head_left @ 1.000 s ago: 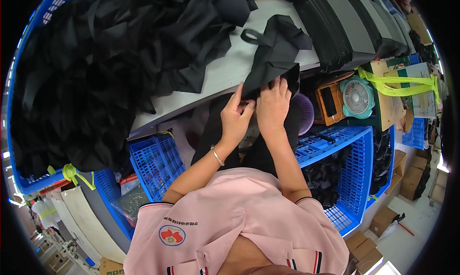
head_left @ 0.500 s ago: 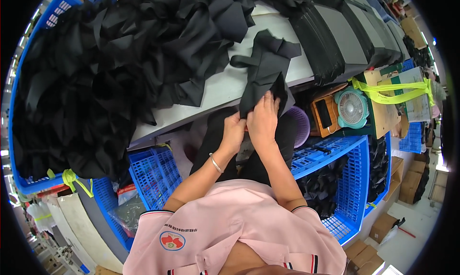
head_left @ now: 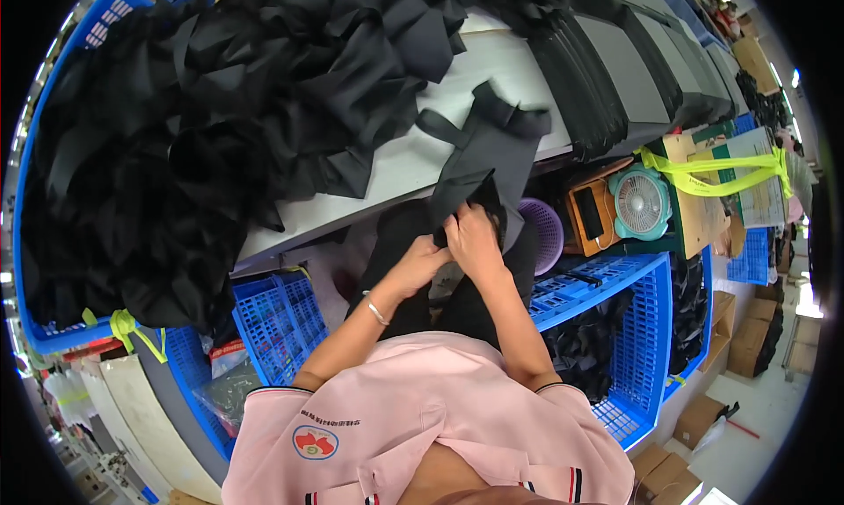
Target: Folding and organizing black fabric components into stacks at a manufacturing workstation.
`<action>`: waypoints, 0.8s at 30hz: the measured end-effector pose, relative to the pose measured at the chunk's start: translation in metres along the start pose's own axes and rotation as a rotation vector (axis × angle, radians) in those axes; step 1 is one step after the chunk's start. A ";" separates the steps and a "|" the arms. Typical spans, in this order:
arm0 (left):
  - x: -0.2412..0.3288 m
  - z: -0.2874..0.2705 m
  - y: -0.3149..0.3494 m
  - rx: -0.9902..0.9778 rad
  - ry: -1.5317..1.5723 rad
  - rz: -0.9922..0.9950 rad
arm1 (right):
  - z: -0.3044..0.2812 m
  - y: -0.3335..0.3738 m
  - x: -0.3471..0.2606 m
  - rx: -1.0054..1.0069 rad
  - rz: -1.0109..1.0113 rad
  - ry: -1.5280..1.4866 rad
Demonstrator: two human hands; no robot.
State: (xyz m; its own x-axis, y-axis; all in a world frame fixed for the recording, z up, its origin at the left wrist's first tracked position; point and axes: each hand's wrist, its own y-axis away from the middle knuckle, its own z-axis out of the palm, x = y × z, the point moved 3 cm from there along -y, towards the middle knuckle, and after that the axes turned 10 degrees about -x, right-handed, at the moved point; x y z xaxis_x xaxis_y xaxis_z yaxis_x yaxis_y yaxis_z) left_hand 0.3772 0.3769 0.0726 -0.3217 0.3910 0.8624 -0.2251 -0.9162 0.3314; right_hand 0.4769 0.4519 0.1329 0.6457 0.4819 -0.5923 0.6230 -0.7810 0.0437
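A black fabric piece [head_left: 494, 145] with a strap-like loop hangs from the edge of the white table [head_left: 492, 61] down over my lap. My left hand [head_left: 424, 263], a bangle on its wrist, is closed at the lower end of the piece. Beside it, my right hand [head_left: 473, 239] grips the same fabric, its fingers curled over a fold. The two hands nearly touch. Just what lies between the fingertips is hidden by the hands.
A large heap of black fabric pieces [head_left: 264, 92] covers the table's left. Stacked black panels [head_left: 620, 65] stand at the back right. Around my lap are a purple basket [head_left: 539, 232], a teal fan [head_left: 641, 202], a phone [head_left: 587, 213] and blue crates [head_left: 637, 364].
Both hands have drawn nearer to my body, pulling the black fabric piece down with them. The right hand has shifted a little left, and the fabric has slid toward the table's edge.
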 end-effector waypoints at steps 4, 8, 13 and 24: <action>0.008 -0.026 0.020 -0.074 0.443 0.143 | 0.021 0.011 0.032 -0.044 -0.117 -0.086; 0.014 -0.034 0.013 0.078 0.425 0.213 | 0.042 0.051 0.007 -0.433 -0.066 0.094; 0.006 -0.031 0.009 0.199 0.486 -0.001 | -0.012 0.087 -0.035 -0.137 -0.117 -0.633; -0.014 -0.029 0.036 0.079 0.378 -0.021 | -0.024 0.092 0.040 -0.070 0.281 -1.492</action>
State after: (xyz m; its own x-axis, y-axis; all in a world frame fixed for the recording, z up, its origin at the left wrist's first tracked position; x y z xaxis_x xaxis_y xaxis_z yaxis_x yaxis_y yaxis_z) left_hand 0.3468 0.3406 0.0615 -0.6373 0.4008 0.6582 -0.1686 -0.9060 0.3883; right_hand 0.5707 0.4086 0.1329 -0.2532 -0.5380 -0.8040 0.6063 -0.7359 0.3014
